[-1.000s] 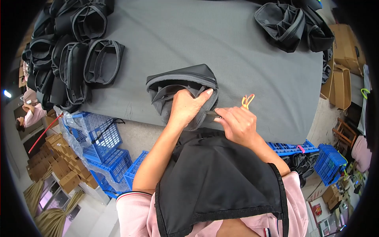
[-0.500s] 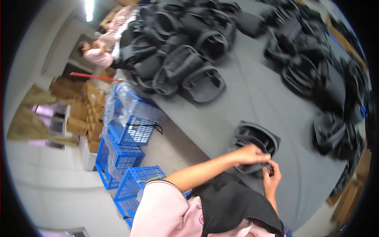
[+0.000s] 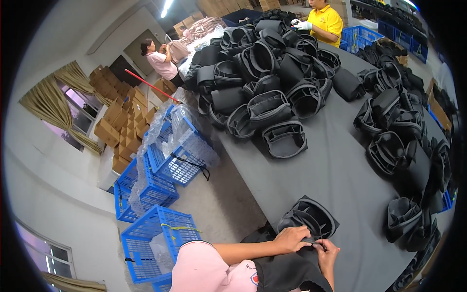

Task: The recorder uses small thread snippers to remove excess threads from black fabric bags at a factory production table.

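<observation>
A small black fabric bag [image 3: 318, 212] with inner dividers lies at the near edge of the grey table, its opening facing up. At its near rim my left hand [image 3: 292, 240] is closed, thumb and fingers pinched on the edge. Close beside it, my right hand [image 3: 328, 253] pinches the same edge, fingertips almost meeting the left ones. Whatever small part sits between the fingertips is too small to make out.
Many similar black bags [image 3: 265, 104] are heaped at the far left of the table [image 3: 331, 165], others [image 3: 384, 151] along its right side. Blue crates [image 3: 160, 238] stand on the floor at left. Two people work farther off, one in a yellow shirt [image 3: 327, 22].
The view has tilted up, so the bag and my hands sit lower and more of the room shows. Both hands still pinch the bag's near rim.
</observation>
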A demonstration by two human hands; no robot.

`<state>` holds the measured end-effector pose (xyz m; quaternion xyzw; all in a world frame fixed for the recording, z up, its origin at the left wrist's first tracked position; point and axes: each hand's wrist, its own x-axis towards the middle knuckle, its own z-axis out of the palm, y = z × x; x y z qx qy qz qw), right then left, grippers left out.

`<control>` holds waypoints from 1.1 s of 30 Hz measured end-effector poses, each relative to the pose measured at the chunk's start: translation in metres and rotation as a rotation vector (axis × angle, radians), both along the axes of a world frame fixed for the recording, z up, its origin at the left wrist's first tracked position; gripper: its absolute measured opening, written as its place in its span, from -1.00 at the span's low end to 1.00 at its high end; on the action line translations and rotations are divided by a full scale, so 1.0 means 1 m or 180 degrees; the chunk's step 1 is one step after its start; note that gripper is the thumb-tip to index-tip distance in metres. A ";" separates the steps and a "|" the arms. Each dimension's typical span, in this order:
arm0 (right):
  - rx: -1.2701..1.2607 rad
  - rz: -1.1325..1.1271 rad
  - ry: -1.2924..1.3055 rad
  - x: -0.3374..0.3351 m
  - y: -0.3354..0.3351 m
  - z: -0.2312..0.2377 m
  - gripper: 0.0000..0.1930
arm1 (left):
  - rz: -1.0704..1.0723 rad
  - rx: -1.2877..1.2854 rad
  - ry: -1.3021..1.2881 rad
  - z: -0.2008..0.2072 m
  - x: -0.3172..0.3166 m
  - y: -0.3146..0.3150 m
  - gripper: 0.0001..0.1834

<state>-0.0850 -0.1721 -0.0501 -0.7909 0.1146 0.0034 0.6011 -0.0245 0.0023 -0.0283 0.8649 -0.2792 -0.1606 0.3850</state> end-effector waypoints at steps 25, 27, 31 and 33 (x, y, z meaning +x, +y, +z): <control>0.1179 -0.1640 -0.0119 0.020 0.017 -0.034 -0.65 | -0.1198 -0.0212 0.1635 -0.027 0.001 -0.026 -0.66; 0.1172 -0.1780 0.0004 0.019 0.018 -0.049 -0.66 | -0.1000 -0.0045 0.1747 -0.035 0.003 -0.026 -0.67; 0.1255 -0.1895 0.0032 0.010 0.011 -0.040 -0.69 | -0.0897 0.0337 0.1425 -0.038 0.007 -0.029 -0.66; 0.1244 -0.1973 0.0144 0.004 0.008 -0.043 -0.71 | -0.0784 0.0279 0.1471 -0.037 0.006 -0.029 -0.70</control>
